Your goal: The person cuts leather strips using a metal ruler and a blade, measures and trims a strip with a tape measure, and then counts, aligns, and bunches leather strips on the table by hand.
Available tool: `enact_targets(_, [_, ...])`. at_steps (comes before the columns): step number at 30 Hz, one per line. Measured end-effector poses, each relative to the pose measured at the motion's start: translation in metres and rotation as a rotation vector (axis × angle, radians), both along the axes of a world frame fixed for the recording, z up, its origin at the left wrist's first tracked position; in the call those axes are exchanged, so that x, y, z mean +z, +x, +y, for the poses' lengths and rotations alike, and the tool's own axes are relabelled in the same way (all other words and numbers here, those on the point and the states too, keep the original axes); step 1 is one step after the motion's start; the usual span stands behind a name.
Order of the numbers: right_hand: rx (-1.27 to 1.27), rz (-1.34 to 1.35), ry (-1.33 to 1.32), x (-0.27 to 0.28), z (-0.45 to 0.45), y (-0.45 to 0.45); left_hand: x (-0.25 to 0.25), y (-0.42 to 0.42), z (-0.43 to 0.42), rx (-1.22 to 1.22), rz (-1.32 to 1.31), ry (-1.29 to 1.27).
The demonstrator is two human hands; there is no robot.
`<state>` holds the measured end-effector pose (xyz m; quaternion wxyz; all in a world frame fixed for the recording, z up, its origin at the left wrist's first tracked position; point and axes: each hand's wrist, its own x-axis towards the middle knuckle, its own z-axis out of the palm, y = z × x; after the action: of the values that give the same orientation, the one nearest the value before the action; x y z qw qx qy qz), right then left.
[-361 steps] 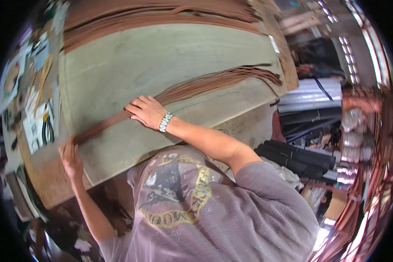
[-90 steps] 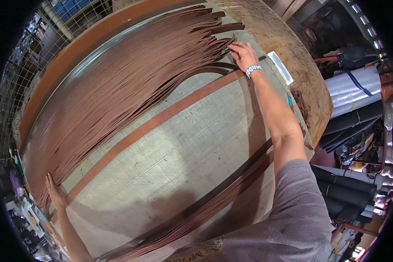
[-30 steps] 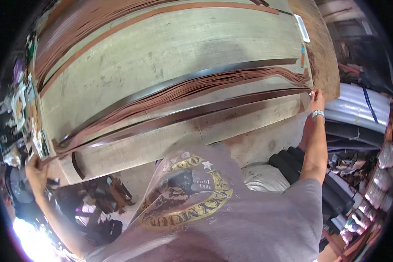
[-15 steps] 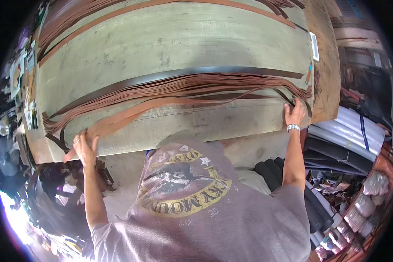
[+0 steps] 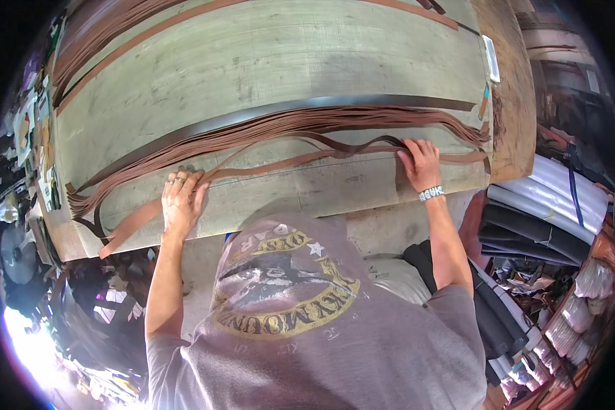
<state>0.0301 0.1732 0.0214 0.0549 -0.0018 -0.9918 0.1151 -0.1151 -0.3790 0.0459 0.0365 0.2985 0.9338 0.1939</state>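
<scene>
My left hand (image 5: 181, 205) is closed over a loose brown strip (image 5: 133, 222) near the table's front edge; one end of the strip hangs past the edge. My right hand (image 5: 422, 165) has its fingers curled on a strip that bends in a wavy loop (image 5: 352, 147) between my hands. Just beyond both hands lies a long bundle of thin brown strips (image 5: 253, 130), its ends fanned out at left and right. A wide, dark, shiny strip (image 5: 280, 106) runs along the bundle's far side.
The greenish tabletop (image 5: 280, 68) has more brown strips (image 5: 109, 37) along its far side. A white tool (image 5: 490, 59) lies by the wooden right edge (image 5: 516, 102). Right of the table are white rolls (image 5: 553, 198) and dark rolls (image 5: 485, 307). Tools and scraps clutter the left.
My left hand has moved right along the strip, and my right hand has moved left, inward from the bundle's right end. The strip between them now bends in waves.
</scene>
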Motion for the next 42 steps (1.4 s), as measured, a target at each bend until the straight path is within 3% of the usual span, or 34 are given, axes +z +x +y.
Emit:
enact_targets(6, [0.164, 0.068, -0.108, -0.007, -0.042, -0.021, 0.006, -0.001, 0.082, -0.128, -0.042, 0.093])
enact_targets(12, [0.333, 0.016, -0.135, -0.003, -0.081, -0.036, -0.020, 0.005, 0.135, -0.254, -0.008, 0.101])
enact_targets(16, [0.059, 0.013, -0.087, 0.010, -0.079, -0.041, -0.018, 0.004, 0.138, -0.195, 0.013, 0.108])
enact_targets(20, [0.233, 0.007, -0.154, 0.000, -0.066, -0.044, -0.006, 0.003, 0.139, -0.217, 0.053, 0.115])
enact_targets(23, [0.195, 0.048, -0.056, -0.004, -0.061, -0.049, -0.028, 0.002, 0.135, -0.254, 0.081, 0.097])
enact_targets(26, [0.262, 0.125, -0.201, 0.030, -0.115, -0.064, -0.033, 0.004, 0.138, -0.221, 0.003, 0.112])
enact_targets(31, [0.255, -0.017, -0.143, -0.010, -0.130, -0.055, -0.029, 0.008, 0.141, -0.264, 0.121, 0.129])
enact_targets(34, [0.176, 0.133, -0.147, -0.010, -0.139, -0.057, -0.036, 0.008, 0.138, -0.244, 0.146, 0.147])
enact_targets(39, [0.282, 0.218, -0.117, 0.008, -0.173, -0.094, -0.048, 0.000, 0.147, -0.188, 0.160, 0.095])
enact_targets(42, [0.283, 0.332, -0.114, -0.018, -0.184, -0.112, -0.036, 0.000, 0.114, -0.121, 0.157, 0.020])
